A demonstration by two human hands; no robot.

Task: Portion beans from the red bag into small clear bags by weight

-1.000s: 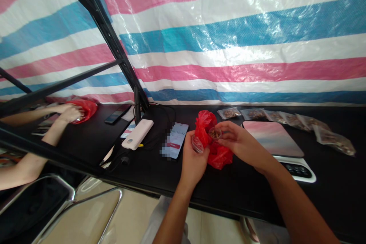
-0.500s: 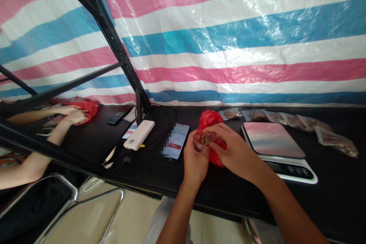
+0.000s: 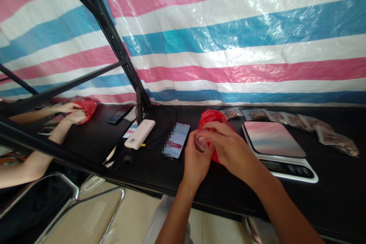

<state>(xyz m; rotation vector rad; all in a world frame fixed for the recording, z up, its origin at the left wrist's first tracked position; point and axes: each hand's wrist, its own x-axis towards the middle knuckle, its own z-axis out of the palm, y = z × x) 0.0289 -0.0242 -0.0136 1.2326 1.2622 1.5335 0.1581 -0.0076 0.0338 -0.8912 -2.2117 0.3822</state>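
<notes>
One left hand (image 3: 196, 164) and one right hand (image 3: 231, 146) sit at lower centre, with one clear cup (image 3: 201, 143) and one red bag (image 3: 213, 120) at them. At the left edge are two more hands (image 3: 76, 116), another person's, with a second red bag (image 3: 85, 108) and one phone (image 3: 117, 117). Centre holds a second phone (image 3: 176, 140) and one power bank (image 3: 140, 134). At right, the worktop (image 3: 337, 175) carries one scale (image 3: 286, 171) and about six packets (image 3: 291, 121), overlapping.

A digital kitchen scale (image 3: 271, 141) sits on the black worktop (image 3: 223, 194), with a row of small clear bags of brown pieces (image 3: 286, 120) behind it. A smartphone (image 3: 180, 137) lies beside a white power bank (image 3: 140, 134), and a pink, white and blue striped tarpaulin (image 3: 228, 45) hangs behind.
</notes>
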